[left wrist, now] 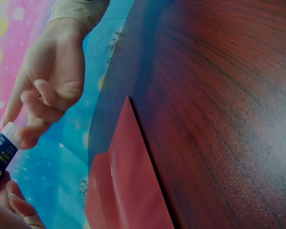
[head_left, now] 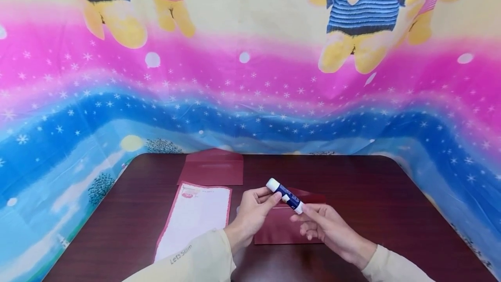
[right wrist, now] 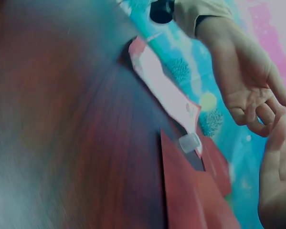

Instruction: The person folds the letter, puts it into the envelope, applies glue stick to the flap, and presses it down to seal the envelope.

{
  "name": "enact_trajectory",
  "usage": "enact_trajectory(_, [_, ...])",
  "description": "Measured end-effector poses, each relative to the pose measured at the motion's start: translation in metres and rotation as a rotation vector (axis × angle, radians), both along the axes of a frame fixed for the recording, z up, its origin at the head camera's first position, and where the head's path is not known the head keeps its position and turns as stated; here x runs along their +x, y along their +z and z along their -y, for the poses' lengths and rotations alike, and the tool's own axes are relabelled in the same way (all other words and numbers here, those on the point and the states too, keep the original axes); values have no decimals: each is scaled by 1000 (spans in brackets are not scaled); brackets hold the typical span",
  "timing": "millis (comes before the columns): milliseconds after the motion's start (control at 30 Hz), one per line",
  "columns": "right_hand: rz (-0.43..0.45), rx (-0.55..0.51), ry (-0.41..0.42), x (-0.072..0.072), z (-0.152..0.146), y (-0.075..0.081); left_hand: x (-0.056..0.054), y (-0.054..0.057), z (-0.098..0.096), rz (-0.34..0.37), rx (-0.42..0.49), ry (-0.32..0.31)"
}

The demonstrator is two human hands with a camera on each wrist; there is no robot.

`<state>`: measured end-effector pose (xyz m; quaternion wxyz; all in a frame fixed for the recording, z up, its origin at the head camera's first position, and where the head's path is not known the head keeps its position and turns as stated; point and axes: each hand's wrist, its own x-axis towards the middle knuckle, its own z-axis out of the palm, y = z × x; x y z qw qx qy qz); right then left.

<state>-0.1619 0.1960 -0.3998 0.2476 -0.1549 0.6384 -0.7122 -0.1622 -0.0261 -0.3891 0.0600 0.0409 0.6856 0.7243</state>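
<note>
A blue glue stick (head_left: 285,196) with white ends is held tilted above a dark red envelope (head_left: 279,229) near the table's middle. My left hand (head_left: 270,197) pinches the stick's upper half between thumb and fingers. My right hand (head_left: 300,213) pinches its lower white end. The left wrist view shows the stick (left wrist: 0,155) at the far left, with my right hand's fingers (left wrist: 26,138) on its white end. In the right wrist view both hands meet at the right edge, left hand (right wrist: 250,95) above right hand (right wrist: 279,181). The stick is hidden there.
A pink-bordered white letter sheet (head_left: 195,216) lies left of the hands on the dark wooden table (head_left: 391,212). Behind it lies a second red envelope (head_left: 211,168). A small clear cap (right wrist: 189,142) rests by the sheet. A colourful printed cloth (head_left: 250,77) surrounds the table.
</note>
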Motion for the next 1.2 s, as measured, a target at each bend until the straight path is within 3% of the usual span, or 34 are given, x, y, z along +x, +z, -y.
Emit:
enact_trajectory(100, [-131, 127, -122, 1, 2, 0, 0, -1, -1, -4, 17, 1])
enact_trajectory(167, [-173, 165, -162, 1, 3, -1, 0, -1, -1, -7, 29, -2])
enact_trajectory(400, [-4, 60, -37, -1, -1, -2, 0, -3, 0, -6, 35, -17])
enact_trajectory(600, [-142, 175, -122, -1, 0, -2, 0, -5, 0, -15, 63, -58])
enact_trajectory(833, [-30, 110, -2, 1, -2, -3, 1, -5, 1, -11, 59, -52])
enact_trajectory(1067, [-109, 227, -143, 3, 0, -4, 0, -5, 1, -22, 60, -80])
enact_trajectory(1200, [-77, 177, -59, 4, 0, -6, 0, -5, 2, -27, 55, -76])
